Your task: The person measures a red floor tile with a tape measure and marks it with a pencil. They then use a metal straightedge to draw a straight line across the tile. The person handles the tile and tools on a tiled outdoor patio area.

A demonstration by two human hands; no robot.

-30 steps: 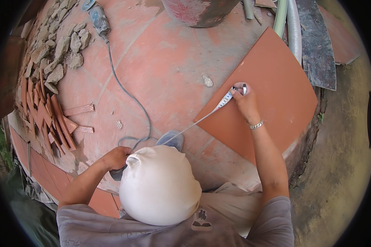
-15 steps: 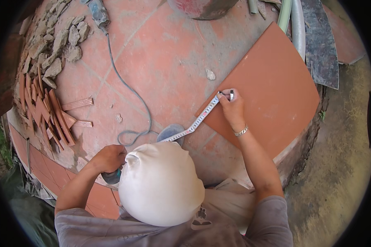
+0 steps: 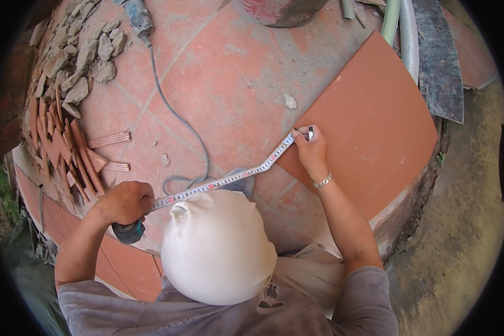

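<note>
My left hand (image 3: 126,203) grips a dark tape measure case (image 3: 130,228) at the lower left. The blade (image 3: 229,181) is drawn out to the right, bent partway along, across a grey round disc (image 3: 244,187). At the near-left edge of a large square terracotta tile (image 3: 364,123), my right hand (image 3: 309,147) is closed on the tape's end and a black-and-white pen (image 3: 311,133). A white, cloth-covered rounded shape (image 3: 218,252) fills the lower middle and hides part of what lies below the tape.
A power tool (image 3: 140,22) with a looping cord, rubble (image 3: 87,56) and terracotta offcuts (image 3: 67,151) occupy the left side. A bucket (image 3: 280,11), pipes (image 3: 409,50) and a dark sheet (image 3: 439,73) stand or lie at the top and right, beside a broken edge (image 3: 414,224).
My left hand has moved leftward, drawing out more tape. My right hand has shifted down and left along the tile's edge, and more of the blade's markings show.
</note>
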